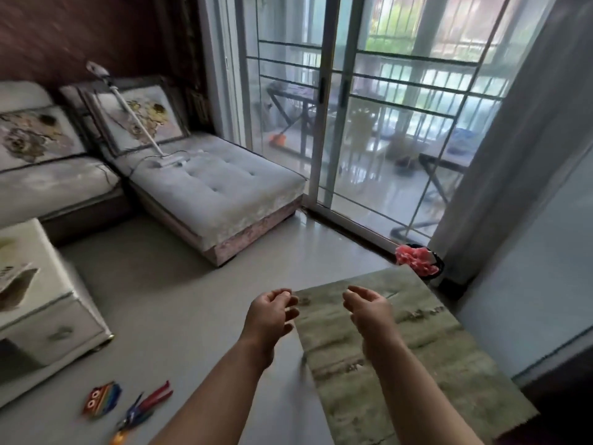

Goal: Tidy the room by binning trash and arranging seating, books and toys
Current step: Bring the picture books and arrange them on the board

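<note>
Hovering at lower centre, the left hand [272, 311] and right hand [369, 308] show loosely curled fingers holding nothing before the blurred green mat [417, 358], which hides part of the pink-filled bin [442, 268] at centre right.

no readable text, labels or signs
</note>
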Available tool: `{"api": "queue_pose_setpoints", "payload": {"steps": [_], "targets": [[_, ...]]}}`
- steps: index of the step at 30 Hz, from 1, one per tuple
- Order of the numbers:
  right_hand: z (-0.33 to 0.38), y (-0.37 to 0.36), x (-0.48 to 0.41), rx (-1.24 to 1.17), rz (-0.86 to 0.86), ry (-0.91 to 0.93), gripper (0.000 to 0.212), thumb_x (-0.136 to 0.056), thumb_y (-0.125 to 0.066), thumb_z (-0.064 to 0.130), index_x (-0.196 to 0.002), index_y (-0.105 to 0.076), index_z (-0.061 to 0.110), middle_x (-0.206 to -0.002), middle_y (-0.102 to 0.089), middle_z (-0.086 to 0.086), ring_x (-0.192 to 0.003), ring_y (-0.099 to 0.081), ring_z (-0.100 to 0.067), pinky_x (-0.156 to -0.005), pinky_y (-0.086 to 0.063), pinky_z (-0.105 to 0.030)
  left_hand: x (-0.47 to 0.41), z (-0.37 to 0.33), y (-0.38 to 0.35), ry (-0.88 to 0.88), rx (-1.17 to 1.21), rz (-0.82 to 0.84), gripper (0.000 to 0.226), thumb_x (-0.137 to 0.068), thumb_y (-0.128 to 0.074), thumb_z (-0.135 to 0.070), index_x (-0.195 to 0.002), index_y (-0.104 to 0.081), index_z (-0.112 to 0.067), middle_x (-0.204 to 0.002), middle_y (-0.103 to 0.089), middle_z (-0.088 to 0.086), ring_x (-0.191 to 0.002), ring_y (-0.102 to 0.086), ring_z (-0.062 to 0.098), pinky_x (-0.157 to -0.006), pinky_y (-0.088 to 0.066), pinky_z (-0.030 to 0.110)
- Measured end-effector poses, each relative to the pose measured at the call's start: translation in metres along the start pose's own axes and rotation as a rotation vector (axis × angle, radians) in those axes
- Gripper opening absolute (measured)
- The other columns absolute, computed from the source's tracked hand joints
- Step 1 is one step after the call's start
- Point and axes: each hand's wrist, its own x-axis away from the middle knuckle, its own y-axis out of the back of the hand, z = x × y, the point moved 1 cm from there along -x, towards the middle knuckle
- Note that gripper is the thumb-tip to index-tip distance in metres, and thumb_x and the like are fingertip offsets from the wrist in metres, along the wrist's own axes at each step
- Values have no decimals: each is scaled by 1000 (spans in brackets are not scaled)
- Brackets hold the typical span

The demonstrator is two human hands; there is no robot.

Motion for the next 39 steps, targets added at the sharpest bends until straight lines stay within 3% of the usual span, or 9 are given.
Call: {"api": "queue_pose_setpoints", "payload": {"steps": [4,9,14,18,22,27,30,35,39], "targets": [[10,-113,-2,1,102,-3,26,-90,-62,7,-115,-63,1,-92,-65,-9,-87,-61,-19,-60,-40,-20,-29,-41,92,-21,2,-107,15,-101,-44,-18,-96,-59,-15,-94,-65,4,-84,-59,20,-74,-44,31],[13,-242,-6,44,279,-37,27,-91,-60,11,-117,-63,5,-99,-68,-10,-101,-63,-23,-72,-46,-28,-63,-70,201,-30,57,-266,15,-101,-44,-20,-100,-59,-14,-97,-65,4,-82,-60,17,-69,-43,29],[15,-342,-15,137,410,-38,25,-93,-58,12,-116,-64,5,-104,-68,-11,-102,-63,-23,-91,-47,-36,-90,-82,278,2,166,-414,18,-100,-45,-18,-88,-58,-16,-95,-64,6,-80,-59,18,-70,-44,29],[18,-411,-34,167,500,-58,24,-93,-57,8,-115,-63,2,-101,-66,-13,-95,-62,-22,-80,-46,-31,-116,-97,324,12,205,-517,20,-100,-45,-17,-86,-59,-14,-93,-64,7,-80,-60,20,-77,-44,33],[28,-474,-64,170,569,-78,15,-91,-56,2,-101,-67,-1,-88,-61,-11,-84,-57,-21,-64,-39,-26,-163,-118,359,16,257,-619,17,-99,-46,-16,-91,-61,-11,-88,-63,7,-77,-60,19,-70,-46,29],[54,-547,-119,246,670,-48,11,-89,-56,1,-87,-65,-5,-81,-59,-13,-79,-55,-22,-70,-38,-31,-234,-156,387,14,333,-702,19,-98,-48,-15,-89,-64,-10,-87,-64,9,-79,-61,21,-78,-51,35],[72,-592,-150,301,727,-27,18,-89,-58,2,-77,-68,11,-80,-63,-12,-77,-57,-21,-69,-41,-31,-272,-177,404,23,380,-755,19,-98,-49,-17,-97,-65,-7,-92,-67,12,-86,-64,23,-85,-53,38],[79,-666,-187,361,805,-70,13,-90,-59,5,-84,-69,11,-82,-67,-10,-77,-62,-21,-74,-45,-33,-324,-193,445,43,555,-852,16,-97,-50,-14,-90,-64,-9,-85,-65,10,-77,-62,22,-71,-51,34],[76,-719,-202,376,876,-110,17,-89,-59,4,-77,-69,13,-80,-67,-10,-77,-59,-22,-71,-43,-32,-357,-201,483,38,644,-913,15,-96,-50,-13,-88,-63,-9,-82,-64,9,-71,-61,22,-64,-48,31]]}}
